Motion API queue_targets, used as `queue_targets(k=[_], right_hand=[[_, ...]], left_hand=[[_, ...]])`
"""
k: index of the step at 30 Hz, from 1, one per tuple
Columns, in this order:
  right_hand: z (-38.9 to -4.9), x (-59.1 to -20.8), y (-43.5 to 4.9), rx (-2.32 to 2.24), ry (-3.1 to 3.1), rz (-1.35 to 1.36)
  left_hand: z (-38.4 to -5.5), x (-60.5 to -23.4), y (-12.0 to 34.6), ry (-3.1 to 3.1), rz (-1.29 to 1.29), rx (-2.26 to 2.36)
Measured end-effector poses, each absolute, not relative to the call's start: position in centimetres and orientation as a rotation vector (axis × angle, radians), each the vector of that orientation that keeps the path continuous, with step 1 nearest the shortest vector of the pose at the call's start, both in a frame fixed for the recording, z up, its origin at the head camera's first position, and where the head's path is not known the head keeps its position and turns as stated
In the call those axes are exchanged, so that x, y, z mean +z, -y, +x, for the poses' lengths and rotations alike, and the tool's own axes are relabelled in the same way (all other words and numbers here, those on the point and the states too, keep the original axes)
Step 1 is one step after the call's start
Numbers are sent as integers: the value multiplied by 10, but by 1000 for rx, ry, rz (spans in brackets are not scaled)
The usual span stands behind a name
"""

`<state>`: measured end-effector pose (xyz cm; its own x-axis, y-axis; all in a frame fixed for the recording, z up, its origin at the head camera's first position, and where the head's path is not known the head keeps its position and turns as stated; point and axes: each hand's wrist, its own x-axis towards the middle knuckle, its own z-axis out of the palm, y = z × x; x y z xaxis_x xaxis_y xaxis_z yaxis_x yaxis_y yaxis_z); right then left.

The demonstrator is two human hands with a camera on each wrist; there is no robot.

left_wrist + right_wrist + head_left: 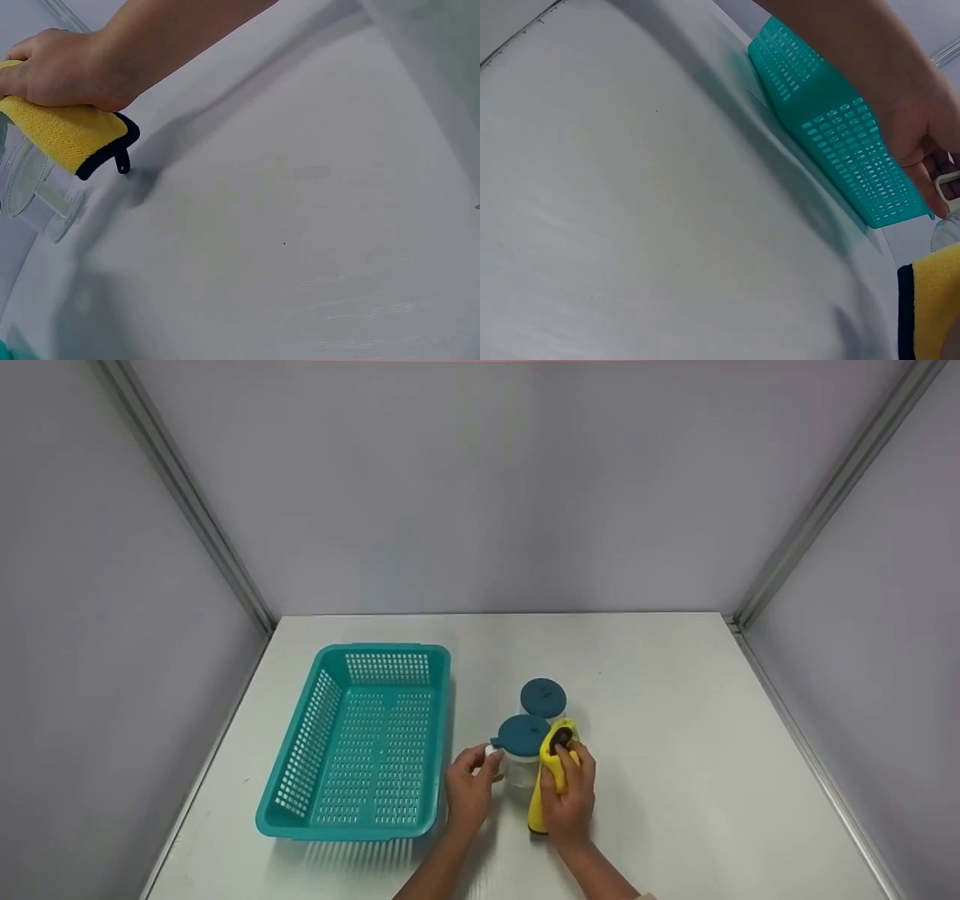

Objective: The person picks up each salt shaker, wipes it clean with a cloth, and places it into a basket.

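In the head view a clear jar (520, 772) with a blue lid (523, 733) is between the two hands. My left hand (469, 789) pinches its white handle (943, 182), which the right wrist view also shows. My right hand (571, 799) grips a folded yellow cloth (553, 772) with dark edging and holds it against the jar's right side. The cloth's dark-edged end (82, 142) hangs below the hand in the left wrist view. Just behind stands a second blue-lidded jar (543, 697), its body mostly hidden.
To the left of the hands a teal perforated basket (444, 720) sits on the white table (660, 735), with nothing seen inside it. Grey panels (480, 495) enclose the table at the back and both sides.
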<state>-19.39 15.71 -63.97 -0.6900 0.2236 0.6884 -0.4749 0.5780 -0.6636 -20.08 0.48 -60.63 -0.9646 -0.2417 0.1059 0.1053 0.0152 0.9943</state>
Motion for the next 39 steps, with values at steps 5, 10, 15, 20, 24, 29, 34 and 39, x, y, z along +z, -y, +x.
queue_targets(k=[5,10,15,20,24,29,34,39], right_hand=[[-193,-642,-163,1018,2022,313],[-196,-644,-169,909,1987,407],[-197,-644,-171,830,1986,433],[-196,-645,-171,785,1980,454],[-194,-646,-170,757,1979,469],[-193,-645,-168,734,1979,487],[-191,-642,-166,716,1985,508],[-187,-640,-165,714,1999,526]], left_hand=[[-201,-608,-4,2046,143,-2016],[-196,-593,-7,2018,147,-2029],[-191,-577,-8,2002,146,-2048],[-197,-586,-8,2021,157,-2001],[-203,-602,-8,2028,183,-1973],[-205,-608,-6,2017,130,-1968],[-204,-607,-3,2005,116,-1976],[-202,-607,-2,2006,129,-1960]])
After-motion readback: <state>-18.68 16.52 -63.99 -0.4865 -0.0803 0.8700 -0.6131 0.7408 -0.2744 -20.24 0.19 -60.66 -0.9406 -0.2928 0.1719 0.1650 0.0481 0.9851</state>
